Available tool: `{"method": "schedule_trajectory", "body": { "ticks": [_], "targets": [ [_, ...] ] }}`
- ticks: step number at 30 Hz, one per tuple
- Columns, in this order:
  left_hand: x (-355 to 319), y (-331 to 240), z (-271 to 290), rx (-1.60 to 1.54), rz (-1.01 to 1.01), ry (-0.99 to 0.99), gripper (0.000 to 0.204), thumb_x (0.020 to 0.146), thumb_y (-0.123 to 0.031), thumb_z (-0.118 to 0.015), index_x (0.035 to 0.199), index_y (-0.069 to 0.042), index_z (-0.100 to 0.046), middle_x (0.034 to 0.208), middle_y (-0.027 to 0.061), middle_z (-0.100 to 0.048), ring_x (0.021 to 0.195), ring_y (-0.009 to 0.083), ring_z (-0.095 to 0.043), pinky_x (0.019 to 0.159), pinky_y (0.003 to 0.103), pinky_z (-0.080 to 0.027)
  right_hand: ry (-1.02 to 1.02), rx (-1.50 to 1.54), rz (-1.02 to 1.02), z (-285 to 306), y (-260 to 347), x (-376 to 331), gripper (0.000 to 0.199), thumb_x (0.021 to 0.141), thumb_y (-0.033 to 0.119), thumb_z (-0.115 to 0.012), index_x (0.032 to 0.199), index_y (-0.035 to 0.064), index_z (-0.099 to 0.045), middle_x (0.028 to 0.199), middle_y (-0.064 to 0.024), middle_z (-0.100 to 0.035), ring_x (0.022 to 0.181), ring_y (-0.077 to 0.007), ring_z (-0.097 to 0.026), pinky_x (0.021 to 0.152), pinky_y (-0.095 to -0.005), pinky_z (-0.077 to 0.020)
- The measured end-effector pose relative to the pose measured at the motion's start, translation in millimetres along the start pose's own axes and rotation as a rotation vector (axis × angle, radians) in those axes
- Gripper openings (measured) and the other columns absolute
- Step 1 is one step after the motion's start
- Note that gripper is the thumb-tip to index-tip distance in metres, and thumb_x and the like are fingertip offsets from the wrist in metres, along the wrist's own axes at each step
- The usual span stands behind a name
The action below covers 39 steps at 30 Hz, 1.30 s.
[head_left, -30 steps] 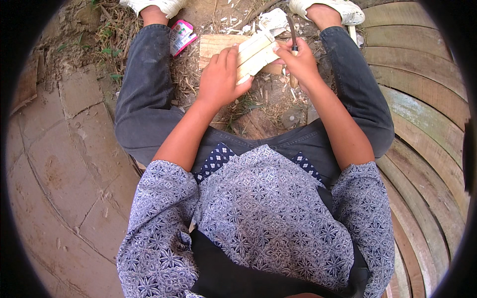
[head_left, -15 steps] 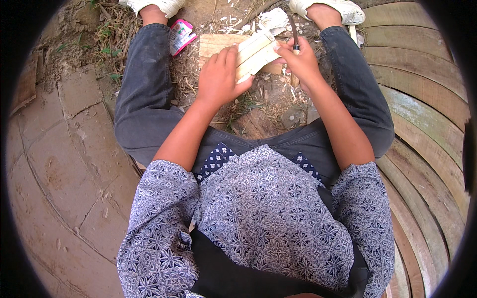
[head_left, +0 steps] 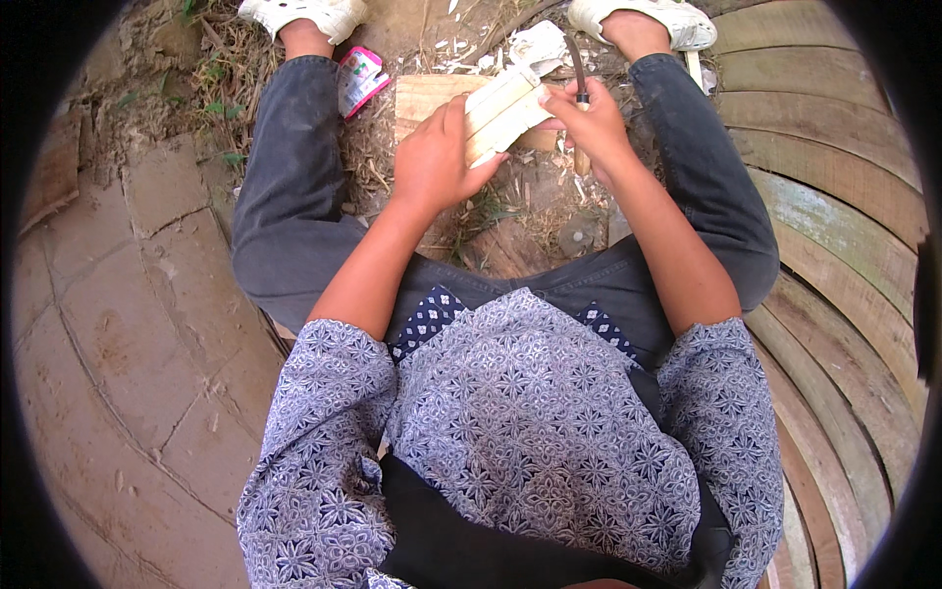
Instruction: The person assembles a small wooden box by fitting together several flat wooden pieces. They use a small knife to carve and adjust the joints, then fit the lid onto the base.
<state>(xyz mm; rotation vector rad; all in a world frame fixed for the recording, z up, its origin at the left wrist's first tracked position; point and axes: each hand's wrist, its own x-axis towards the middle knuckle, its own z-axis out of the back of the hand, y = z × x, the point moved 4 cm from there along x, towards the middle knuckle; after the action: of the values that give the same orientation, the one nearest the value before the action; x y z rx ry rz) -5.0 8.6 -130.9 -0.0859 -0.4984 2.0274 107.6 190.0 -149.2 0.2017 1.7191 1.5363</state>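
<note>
- Head cam: my left hand [head_left: 430,167]'s gripping the lower-left side of a pale, grooved wooden piece [head_left: 502,116], thumb along its near edge.
- My right hand [head_left: 601,128]'s closed around a knife [head_left: 582,160], curved dark blade pointing away from me, thumb on the piece's right edge.
- The piece sits between my hands, over a flat board [head_left: 420,95] on the ground.
- Pink-and-white packet [head_left: 361,79] lies near my left foot.
</note>
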Motion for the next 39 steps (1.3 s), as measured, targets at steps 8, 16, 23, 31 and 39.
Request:
{"method": "schedule_trajectory", "body": {
  "ticks": [8,16,23,31,39],
  "targets": [
    [6.7,0.2,20.8,-0.068,0.069,-0.019,0.079,0.075,-0.047,-0.078,0.129,0.002,-0.049,0.104,0.0231,-0.067,0.091,0.0380,-0.068,0.074,0.046,-0.055,0.096,0.043,0.078,7.6,16.5,2.8,0.040,0.088,0.034,-0.075,0.104,0.0083,-0.049,0.108,-0.0059,-0.067,0.088,-0.0138,-0.072,0.051,-0.0211,-0.0393],
    [2.1,-4.2,29.7,-1.077,0.307,-0.087,0.042,0.091,-0.026,-0.070,0.120,0.003,-0.058,0.109,0.0114,-0.067,0.093,0.0159,-0.064,0.085,0.031,-0.050,0.135,-0.016,0.046,36.0,5.7,15.5,0.072,0.085,0.056,-0.071,0.124,0.0002,-0.049,0.113,-0.0131,-0.061,0.083,-0.0149,-0.065,0.060,-0.0253,-0.0497],
    [-7.3,-26.7,25.4,-1.252,0.378,-0.064,0.046,0.094,-0.025,-0.067,0.127,0.004,-0.054,0.113,0.0106,-0.066,0.103,0.0141,-0.060,0.091,0.030,-0.047,0.242,0.388,0.150,9.9,13.2,-4.9,0.076,0.089,0.041,-0.072,0.142,-0.0019,-0.038,0.128,-0.0156,-0.057,0.116,-0.0218,-0.058,0.098,-0.0348,-0.0490],
    [-9.2,-54.7,48.2,-0.732,0.095,0.021,0.115,0.079,-0.041,-0.078,0.156,0.001,-0.003,0.134,0.0293,-0.054,0.121,0.0405,-0.057,0.102,0.041,-0.045,0.292,0.582,0.043,13.8,4.5,-2.5,0.064,0.093,0.046,-0.063,0.134,-0.0002,-0.044,0.123,-0.0147,-0.060,0.110,-0.0210,-0.063,0.091,-0.0352,-0.0534],
    [-11.0,-53.0,41.6,-0.748,0.063,-0.025,0.105,0.083,-0.032,-0.074,0.157,-0.001,-0.006,0.136,0.0307,-0.050,0.126,0.0404,-0.053,0.103,0.042,-0.043,0.241,0.500,0.133,11.1,2.8,-4.1,0.066,0.093,0.044,-0.063,0.136,-0.0006,-0.041,0.124,-0.0152,-0.057,0.113,-0.0221,-0.060,0.095,-0.0358,-0.0502]
  ]
}}
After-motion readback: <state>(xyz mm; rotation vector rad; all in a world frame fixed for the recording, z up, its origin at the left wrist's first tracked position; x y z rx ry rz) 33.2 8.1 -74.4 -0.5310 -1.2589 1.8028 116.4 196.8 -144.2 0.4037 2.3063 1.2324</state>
